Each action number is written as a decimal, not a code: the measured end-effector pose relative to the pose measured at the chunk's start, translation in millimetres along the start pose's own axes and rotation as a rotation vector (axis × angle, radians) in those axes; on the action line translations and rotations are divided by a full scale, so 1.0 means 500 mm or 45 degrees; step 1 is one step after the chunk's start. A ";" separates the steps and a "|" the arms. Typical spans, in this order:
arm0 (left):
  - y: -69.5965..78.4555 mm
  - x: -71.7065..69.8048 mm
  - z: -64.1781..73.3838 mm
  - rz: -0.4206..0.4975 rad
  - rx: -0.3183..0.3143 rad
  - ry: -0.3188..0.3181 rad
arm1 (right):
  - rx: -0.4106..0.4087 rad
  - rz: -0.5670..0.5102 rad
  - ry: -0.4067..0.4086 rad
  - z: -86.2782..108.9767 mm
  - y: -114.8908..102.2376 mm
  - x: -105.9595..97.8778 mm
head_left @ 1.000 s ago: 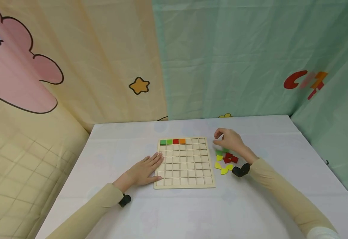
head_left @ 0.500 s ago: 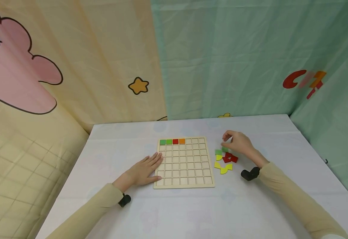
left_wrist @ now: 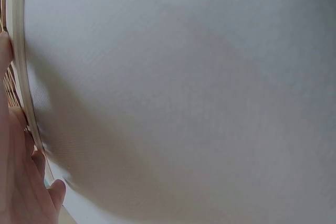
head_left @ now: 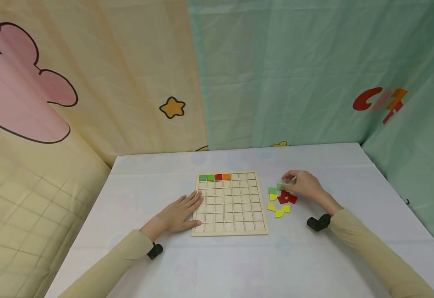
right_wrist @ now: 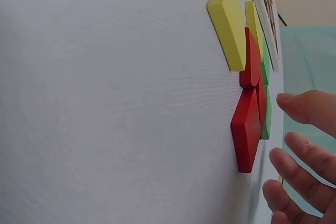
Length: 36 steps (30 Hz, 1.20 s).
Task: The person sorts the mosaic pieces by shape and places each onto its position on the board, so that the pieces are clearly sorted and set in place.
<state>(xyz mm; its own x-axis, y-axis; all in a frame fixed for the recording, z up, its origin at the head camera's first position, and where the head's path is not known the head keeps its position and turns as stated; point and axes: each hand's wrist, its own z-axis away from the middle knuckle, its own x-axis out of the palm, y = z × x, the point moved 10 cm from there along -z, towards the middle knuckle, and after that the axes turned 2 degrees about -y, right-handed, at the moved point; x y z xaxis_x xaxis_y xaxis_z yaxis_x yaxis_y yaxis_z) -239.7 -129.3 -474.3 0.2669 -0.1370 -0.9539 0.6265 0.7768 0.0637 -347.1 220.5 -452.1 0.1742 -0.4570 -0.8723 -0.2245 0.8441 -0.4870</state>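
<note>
My left hand [head_left: 179, 212] lies flat with its fingers spread over the left edge of a square wooden grid board [head_left: 228, 208]. In the left wrist view, fingers [left_wrist: 31, 184] reach along the board's pale rim [left_wrist: 18, 40]. Four colours of tile come in a top row: dark green, light green, red, orange. My right hand [head_left: 304, 184] hovers at a green tile [head_left: 279, 186] right of the board, thumb close by it. The right wrist view has thumb and fingers parted, nothing between them, beside the green tile [right_wrist: 268, 114] and a red tile [right_wrist: 247, 129].
Another green tile [head_left: 272, 190], several red tiles [head_left: 292, 199] and several yellow rounded pieces [head_left: 279, 213] lie loose between the board and my right forearm. A white cloth covers the table [head_left: 231, 265]. Printed curtains [head_left: 276, 74] hang behind it.
My right hand has moved right from beside the board's top corner, then down and nearer to the green tile. The left hand and the board stay in place.
</note>
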 end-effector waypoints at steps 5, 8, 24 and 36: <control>0.000 0.002 0.000 -0.003 -0.007 -0.004 | -0.011 0.010 -0.026 0.003 0.004 0.007; -0.001 0.004 -0.001 -0.003 -0.015 -0.011 | -0.016 0.010 -0.031 0.004 0.005 0.008; -0.003 0.007 -0.001 0.004 -0.020 -0.019 | 0.011 -0.025 -0.021 -0.008 -0.003 0.014; -0.001 0.002 0.000 0.004 -0.006 -0.006 | -0.008 0.004 -0.076 -0.009 0.004 0.012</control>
<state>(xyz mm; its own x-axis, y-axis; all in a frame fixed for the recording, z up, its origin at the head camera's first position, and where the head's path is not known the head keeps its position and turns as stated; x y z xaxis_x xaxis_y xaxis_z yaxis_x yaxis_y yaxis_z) -239.8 -130.0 -475.4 0.2722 -0.1372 -0.9524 0.6222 0.7801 0.0655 -350.8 218.0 -458.3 0.2300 -0.4366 -0.8697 -0.2311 0.8436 -0.4846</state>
